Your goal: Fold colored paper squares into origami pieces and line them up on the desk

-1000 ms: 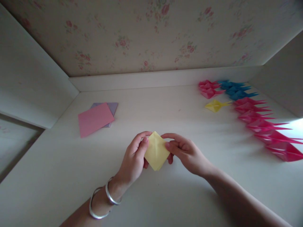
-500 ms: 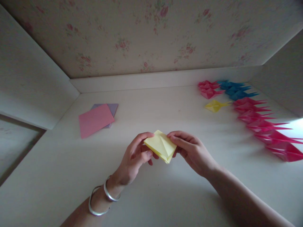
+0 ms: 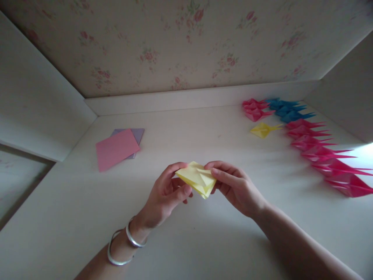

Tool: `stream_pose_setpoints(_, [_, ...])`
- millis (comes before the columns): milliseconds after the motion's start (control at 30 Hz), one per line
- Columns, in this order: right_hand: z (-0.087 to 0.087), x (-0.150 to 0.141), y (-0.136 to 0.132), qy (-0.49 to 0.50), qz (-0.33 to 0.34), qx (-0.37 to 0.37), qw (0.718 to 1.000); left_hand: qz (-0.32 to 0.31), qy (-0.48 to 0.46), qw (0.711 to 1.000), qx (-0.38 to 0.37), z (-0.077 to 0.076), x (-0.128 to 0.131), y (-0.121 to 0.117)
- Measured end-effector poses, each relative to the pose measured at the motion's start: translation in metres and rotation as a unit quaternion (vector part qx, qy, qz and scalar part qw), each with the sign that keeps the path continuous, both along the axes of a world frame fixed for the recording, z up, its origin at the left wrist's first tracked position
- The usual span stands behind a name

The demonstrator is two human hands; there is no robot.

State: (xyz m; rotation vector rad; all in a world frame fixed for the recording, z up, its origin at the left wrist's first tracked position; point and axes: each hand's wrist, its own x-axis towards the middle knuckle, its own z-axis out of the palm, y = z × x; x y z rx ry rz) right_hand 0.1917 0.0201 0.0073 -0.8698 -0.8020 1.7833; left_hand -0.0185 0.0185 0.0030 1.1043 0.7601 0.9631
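Note:
A pale yellow folded origami paper (image 3: 198, 177), roughly diamond-shaped with several layers, is held up over the white table between my two hands. My left hand (image 3: 169, 188) grips its left corner and lower left edge, thumb below and index finger on top. My right hand (image 3: 234, 181) pinches the right corner between thumb and fingers. The lower tip points toward me, and its layers stand slightly apart. Fingers behind the paper are partly hidden.
Pink paper (image 3: 116, 149) lies over purple paper (image 3: 138, 134) at the left of the white table (image 3: 175, 245). At the right stand rows of folded pink origami (image 3: 335, 167), blue origami (image 3: 291, 111) and one yellow origami (image 3: 262, 130). A floral wall (image 3: 163, 46) closes the back.
The front layer of the yellow paper now bends and lifts more at its lower right. My left thumb has moved slightly right along the edge. Both hands stay in nearly the same place.

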Motion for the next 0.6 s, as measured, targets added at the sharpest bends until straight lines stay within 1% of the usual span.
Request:
stream_pose_setpoints(133, [-0.0025,0.0015,-0.0008,0.007,0.014,0.016,1.0,0.005,0.007,1.0,-0.016,0.0002,0.0012,-0.0007])
stream_pose_setpoints(267, [-0.0034,0.0019,-0.0028,0.012,0.042,0.043,0.998,0.016,0.021,1.0,-0.015,0.002,0.0028,-0.0008])
stream_pose_setpoints(367, [-0.0022,-0.0007,-0.0037,0.024,0.062,0.05,0.997,0.032,0.042,0.999,-0.009,0.0033,0.0041,-0.0009])
stream_pose_setpoints(467, [-0.0009,-0.0034,-0.0039,0.019,0.059,0.051,0.997,0.039,0.057,0.998,-0.003,0.0035,0.0048,-0.0015])
stream_pose_setpoints(600, [-0.0023,-0.0034,-0.0036,-0.008,0.047,0.066,0.997,0.028,0.057,0.998,-0.007,0.0011,0.0041,-0.0035])
